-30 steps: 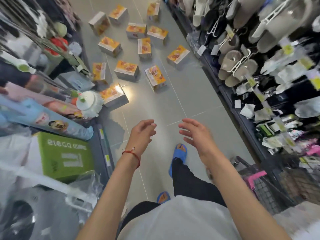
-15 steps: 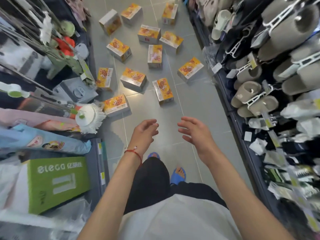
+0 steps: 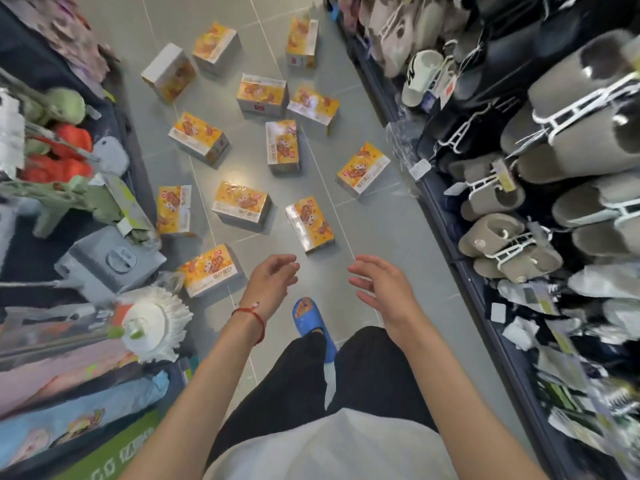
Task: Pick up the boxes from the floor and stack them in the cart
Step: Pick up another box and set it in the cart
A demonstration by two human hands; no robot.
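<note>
Several orange-and-yellow boxes lie scattered on the grey tiled aisle floor. The nearest are one box (image 3: pixel 211 273) at the left by the shelf foot and another box (image 3: pixel 310 224) straight ahead. More boxes (image 3: pixel 242 205) lie further up the aisle. My left hand (image 3: pixel 272 276) and my right hand (image 3: pixel 381 285) hover empty above the floor, fingers loosely spread, just short of the two nearest boxes. Neither hand touches a box. No cart is in view.
Shelves line both sides of the narrow aisle: toys, a grey carton (image 3: pixel 107 261) and a white brush (image 3: pixel 156 323) on the left, hanging slippers (image 3: pixel 512 244) on the right. My blue sandal (image 3: pixel 308 317) steps on the tile between my hands.
I have walked forward along the aisle, so the boxes are closer. Both hands stay raised and empty. The cart seen at lower right one second ago has left the view.
</note>
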